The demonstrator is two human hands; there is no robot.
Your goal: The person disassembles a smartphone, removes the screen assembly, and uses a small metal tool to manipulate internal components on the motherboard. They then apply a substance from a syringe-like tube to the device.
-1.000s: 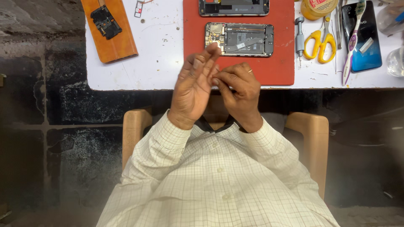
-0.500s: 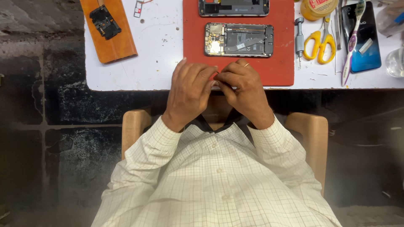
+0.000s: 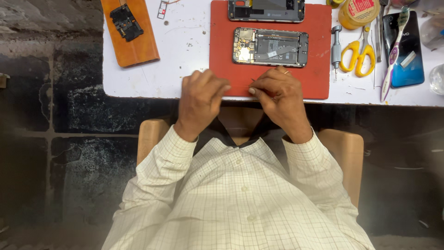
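An opened phone (image 3: 270, 47) with its circuit board and battery showing lies on a red mat (image 3: 319, 78). My two hands rest at the mat's near edge, just below that phone. My left hand (image 3: 201, 99) has its fingers curled, the fingertips touching the mat edge, and I see nothing in it. Beside it, my right hand (image 3: 280, 95) has its fingers pinched together, with a thin dark sliver poking out near the thumb; what it is I cannot tell. A second phone part (image 3: 266, 9) lies at the mat's far edge.
On the white table (image 3: 185, 51) a brown case (image 3: 131, 32) with a black part lies far left. Right of the mat are a small screwdriver (image 3: 336, 46), yellow scissors (image 3: 358, 55), a purple toothbrush (image 3: 393, 55), a blue phone (image 3: 407, 51) and a yellow jar (image 3: 358, 11).
My hands were raised and pressed together over the mat's edge. They have come apart and lowered onto the near edge of the red mat.
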